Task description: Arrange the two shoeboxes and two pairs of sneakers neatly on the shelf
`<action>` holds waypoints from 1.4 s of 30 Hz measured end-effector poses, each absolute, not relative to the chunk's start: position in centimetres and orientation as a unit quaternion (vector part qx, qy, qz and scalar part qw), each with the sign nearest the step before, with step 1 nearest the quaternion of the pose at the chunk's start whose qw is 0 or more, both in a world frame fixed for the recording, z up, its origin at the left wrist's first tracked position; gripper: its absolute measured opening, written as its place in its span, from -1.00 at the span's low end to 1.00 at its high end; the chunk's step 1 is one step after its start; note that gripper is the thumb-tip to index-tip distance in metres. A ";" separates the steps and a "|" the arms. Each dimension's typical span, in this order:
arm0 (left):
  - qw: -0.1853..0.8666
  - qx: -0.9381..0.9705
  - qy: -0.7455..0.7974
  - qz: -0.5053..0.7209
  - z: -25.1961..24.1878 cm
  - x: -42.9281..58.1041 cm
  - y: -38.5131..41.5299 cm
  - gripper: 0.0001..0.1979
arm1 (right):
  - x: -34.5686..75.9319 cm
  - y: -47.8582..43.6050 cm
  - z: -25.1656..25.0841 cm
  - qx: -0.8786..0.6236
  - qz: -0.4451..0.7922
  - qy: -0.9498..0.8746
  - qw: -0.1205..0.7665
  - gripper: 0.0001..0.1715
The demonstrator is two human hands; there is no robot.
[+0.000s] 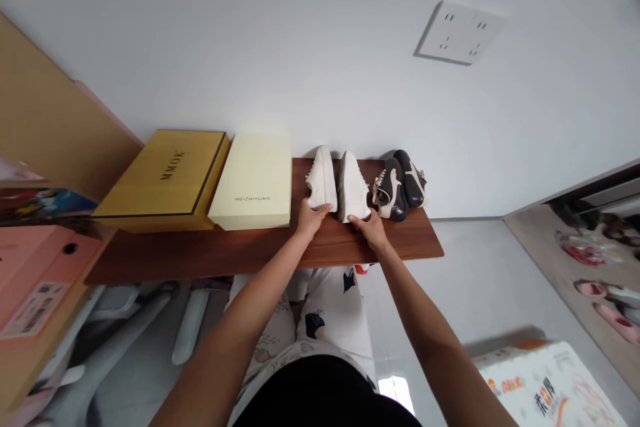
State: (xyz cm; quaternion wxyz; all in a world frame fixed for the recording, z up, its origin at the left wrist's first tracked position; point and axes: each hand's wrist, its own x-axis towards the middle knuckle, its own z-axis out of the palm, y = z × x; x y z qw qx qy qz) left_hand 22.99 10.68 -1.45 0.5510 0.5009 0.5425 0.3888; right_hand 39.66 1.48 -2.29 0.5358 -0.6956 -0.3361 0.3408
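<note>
Two white sneakers lie side by side on a dark wooden shelf board [330, 247], toes toward the wall. My left hand [311, 219] grips the heel end of the left white sneaker [323, 177]. The heel of the right white sneaker [354, 187] is in my right hand [369, 227], thumb on top. A narrow gap separates the two shoes. Just right of them rests a pair of dark brown and cream sneakers, one shoe [393, 190] beside the other [413, 180].
A yellow MMOK box [165, 173] and a cream MEIZHIYUAN box [255, 180] stand on the board's left part. A pink box [40, 273] is at far left. A wall socket [460, 33] sits above. A printed white package [550, 387] and pink slippers [617, 323] are at right.
</note>
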 end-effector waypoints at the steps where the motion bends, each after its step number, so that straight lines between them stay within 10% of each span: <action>1: 0.539 0.512 0.547 0.385 -1.3 23.0 10.7 -0.33 | 39.7 1.6 -2.3 -0.687 0.344 -0.341 0.542 -0.18; 6: 0.444 0.613 0.557 0.343 0.7 22.8 11.1 -0.48 | 41.0 1.8 -0.5 -0.691 0.288 -0.423 0.511 -0.28; 20: 0.107 0.852 0.501 0.112 4.8 22.2 10.4 -0.65 | 40.6 4.5 5.7 -0.759 0.052 -0.648 0.035 -0.62; 42: 0.071 0.838 0.536 0.078 4.1 22.8 10.4 -0.71 | 36.4 6.5 4.8 -0.760 0.044 -0.648 0.014 -0.60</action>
